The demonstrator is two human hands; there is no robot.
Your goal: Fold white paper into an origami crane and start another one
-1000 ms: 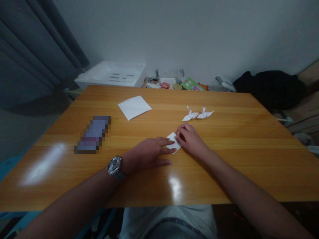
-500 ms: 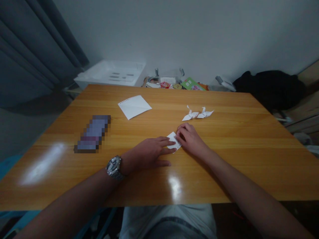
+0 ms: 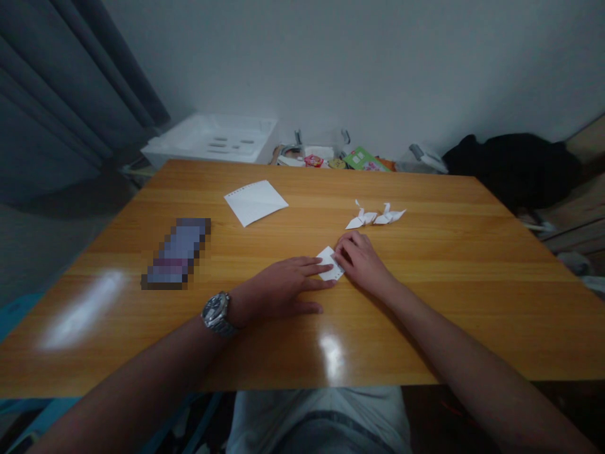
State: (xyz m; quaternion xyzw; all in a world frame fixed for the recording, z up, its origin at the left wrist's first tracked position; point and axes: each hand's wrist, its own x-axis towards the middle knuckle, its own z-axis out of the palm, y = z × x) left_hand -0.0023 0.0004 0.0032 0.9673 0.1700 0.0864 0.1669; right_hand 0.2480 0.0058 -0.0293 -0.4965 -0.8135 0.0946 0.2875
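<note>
A small folded piece of white paper (image 3: pixel 327 256) lies on the wooden table between my hands, one corner pointing away from me. My left hand (image 3: pixel 288 287), with a metal watch on its wrist, rests flat with spread fingers, and its fingertips lie over the paper's left and near parts. Curled at the paper's right corner, my right hand (image 3: pixel 362 261) has its thumb and fingers pinched together on that edge. Just beyond the right hand stand two white origami cranes (image 3: pixel 362 219), close together.
A white sheet with a perforated edge (image 3: pixel 256 203) lies at the back left of the table (image 3: pixel 425 252). A blurred-out phone-like object (image 3: pixel 177 255) is nearer on the left. Behind the table are a white tray (image 3: pixel 212 135), a green packet (image 3: pixel 363 159) and a dark cloth heap (image 3: pixel 510 167).
The folded paper has shifted very slightly away from me. Both hands keep nearly the same places, with small finger movements.
</note>
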